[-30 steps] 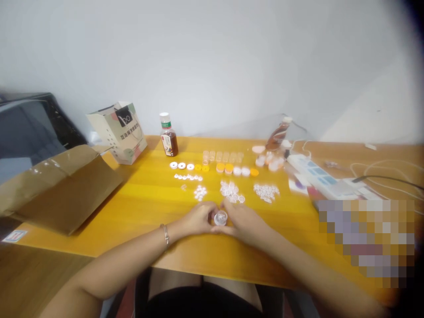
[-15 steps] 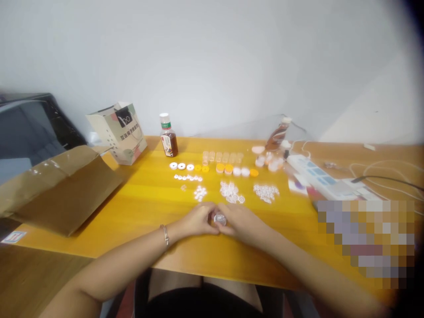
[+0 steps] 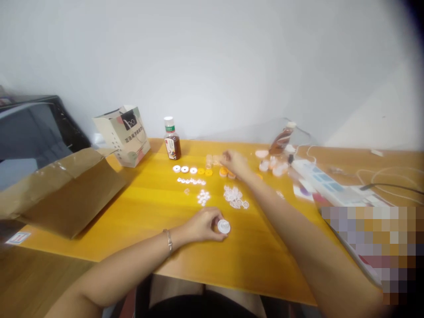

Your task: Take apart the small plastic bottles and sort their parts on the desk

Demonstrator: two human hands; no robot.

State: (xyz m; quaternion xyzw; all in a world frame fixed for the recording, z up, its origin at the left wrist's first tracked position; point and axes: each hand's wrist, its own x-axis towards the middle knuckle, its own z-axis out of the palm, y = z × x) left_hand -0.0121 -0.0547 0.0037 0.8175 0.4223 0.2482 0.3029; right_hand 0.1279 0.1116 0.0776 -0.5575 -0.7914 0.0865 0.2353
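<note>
Head view. Left hand (image 3: 208, 224), bracelet (image 3: 169, 240) at the wrist, low over the near part of the counter (image 3: 155, 212). Its thumb and fingers grasp a round white piece (image 3: 224, 226) from the side; can't tell whether the piece rests on the wood. Right hand (image 3: 236, 163) stretched far forward, bent fingers at the row of clear cups (image 3: 209, 160); blurred, can't tell whether they grip one.

Between the hands: heap of cog-shaped pieces (image 3: 234, 196), pile of small white bits (image 3: 203, 197) to its left. Behind these, short row of white bits (image 3: 191, 181), then white rings (image 3: 184, 169) and yellow rings (image 3: 201, 171) in line. Orange lids (image 3: 224, 171) just below the right hand. Sauce bottle (image 3: 172, 145) upright at left rear, paper bag (image 3: 127, 139) beyond it, cardboard box (image 3: 82, 194) nearer.
</note>
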